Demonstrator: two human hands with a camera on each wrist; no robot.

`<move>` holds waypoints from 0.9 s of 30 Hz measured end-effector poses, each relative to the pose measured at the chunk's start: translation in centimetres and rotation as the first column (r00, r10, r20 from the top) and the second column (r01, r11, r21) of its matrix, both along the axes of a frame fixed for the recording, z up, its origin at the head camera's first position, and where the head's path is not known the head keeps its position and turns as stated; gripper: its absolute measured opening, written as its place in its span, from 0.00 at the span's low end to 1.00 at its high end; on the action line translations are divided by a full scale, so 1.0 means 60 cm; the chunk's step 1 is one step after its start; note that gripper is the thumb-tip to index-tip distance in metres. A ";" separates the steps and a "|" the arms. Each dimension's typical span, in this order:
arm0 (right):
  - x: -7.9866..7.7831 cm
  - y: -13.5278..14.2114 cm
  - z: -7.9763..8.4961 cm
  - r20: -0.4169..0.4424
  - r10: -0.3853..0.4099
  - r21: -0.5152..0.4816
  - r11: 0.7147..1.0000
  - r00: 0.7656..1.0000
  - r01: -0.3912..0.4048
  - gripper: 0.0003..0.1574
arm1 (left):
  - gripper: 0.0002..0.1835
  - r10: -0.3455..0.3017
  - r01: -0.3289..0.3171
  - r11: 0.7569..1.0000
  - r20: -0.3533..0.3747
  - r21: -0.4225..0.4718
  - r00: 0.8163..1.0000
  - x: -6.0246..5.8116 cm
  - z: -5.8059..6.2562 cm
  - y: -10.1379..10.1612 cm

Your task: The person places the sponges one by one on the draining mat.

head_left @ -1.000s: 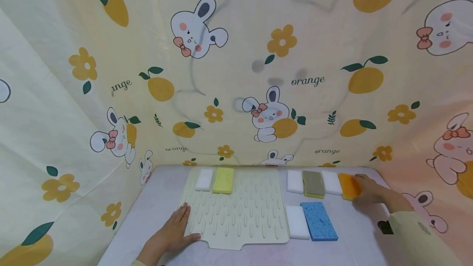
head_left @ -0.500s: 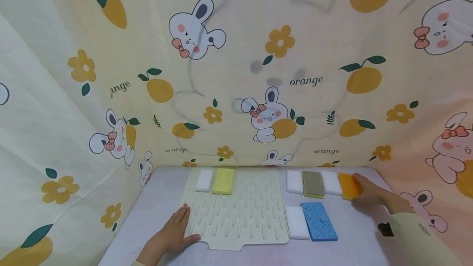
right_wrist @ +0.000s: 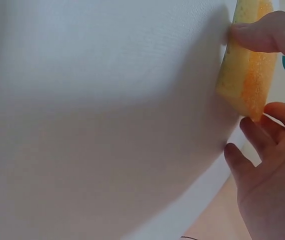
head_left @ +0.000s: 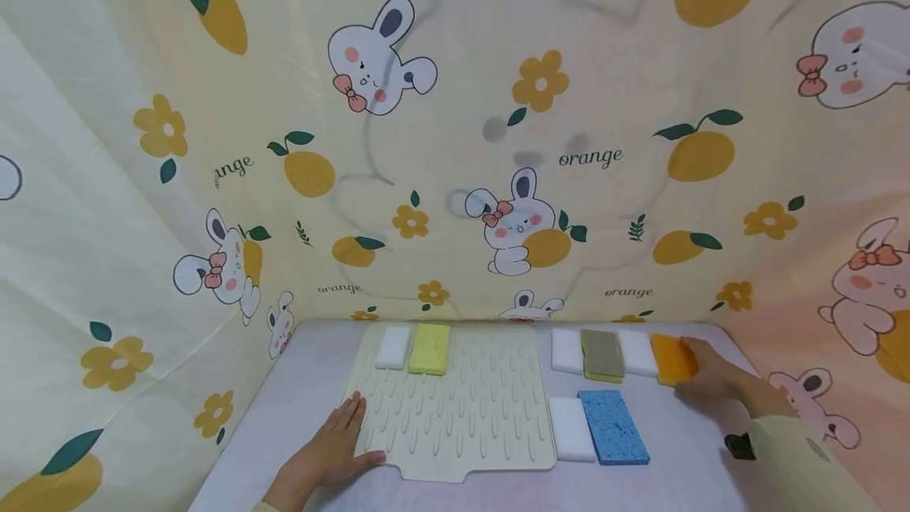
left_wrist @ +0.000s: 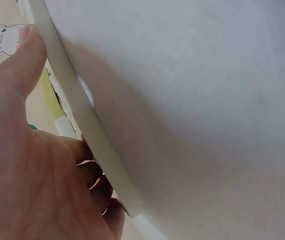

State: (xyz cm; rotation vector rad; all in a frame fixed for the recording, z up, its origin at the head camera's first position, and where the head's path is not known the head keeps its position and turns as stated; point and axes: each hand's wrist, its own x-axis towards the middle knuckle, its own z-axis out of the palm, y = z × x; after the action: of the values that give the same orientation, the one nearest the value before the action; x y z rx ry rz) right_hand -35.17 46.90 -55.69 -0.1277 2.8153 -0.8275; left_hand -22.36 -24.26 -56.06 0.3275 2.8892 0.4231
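In the head view my left hand (head_left: 334, 445) rests on the left edge of the pale ridged mat (head_left: 462, 425), fingers straight along it and thumb at its front edge. At the back right, my right hand (head_left: 714, 374) is at the right end of an orange and yellow sponge (head_left: 672, 359) lying on the table. The right wrist view shows the thumb against the long side of this sponge (right_wrist: 247, 70) and fingertips at its end corner. A white sponge (head_left: 393, 347) and a yellow sponge (head_left: 430, 348) lie at the mat's back left.
Left of the orange sponge, a white sponge (head_left: 637, 352), a grey-topped yellow sponge (head_left: 602, 354) and another white sponge (head_left: 567, 350) form a row. Nearer, a white sponge (head_left: 573, 428) and a blue sponge (head_left: 614, 427) lie beside the mat. A printed curtain (head_left: 455, 101) surrounds the table.
My right fingers have slid slightly rightward off the top of the orange sponge, so more of it shows. The left hand, the mat and the other sponges stay where they were.
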 end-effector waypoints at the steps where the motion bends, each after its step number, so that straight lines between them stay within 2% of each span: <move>1: 0.001 0.002 -0.002 -0.013 -0.001 0.008 1.000 1.000 0.001 0.73 | 0.62 0.001 -0.001 1.000 0.004 -0.002 1.000 0.000 0.000 0.000; 7: 0.006 0.011 -0.011 -0.093 -0.024 0.084 0.996 0.995 0.032 0.73 | 0.62 -0.004 0.004 1.000 0.006 -0.004 1.000 0.000 -0.001 0.001; 12: 0.017 0.008 -0.010 -0.136 -0.038 0.073 0.996 0.990 0.048 0.74 | 0.62 -0.004 0.004 1.000 -0.006 -0.008 1.000 -0.001 -0.001 0.001; 20: 0.039 0.000 0.002 -0.138 -0.078 0.059 0.994 0.987 0.087 0.83 | 0.62 0.001 -0.001 1.000 0.006 -0.009 1.000 -0.001 -0.003 0.000; 27: 0.061 -0.002 0.016 -0.129 -0.114 0.045 0.992 0.985 0.120 0.81 | 0.63 0.001 -0.001 1.000 0.000 -0.012 1.000 -0.001 -0.006 0.000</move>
State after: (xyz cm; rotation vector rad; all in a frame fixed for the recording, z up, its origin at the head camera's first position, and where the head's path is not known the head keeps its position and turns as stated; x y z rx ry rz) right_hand -31.49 46.80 -54.74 -0.0068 2.9856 -0.7959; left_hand -22.40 -24.27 -56.42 0.3234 2.8905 0.4066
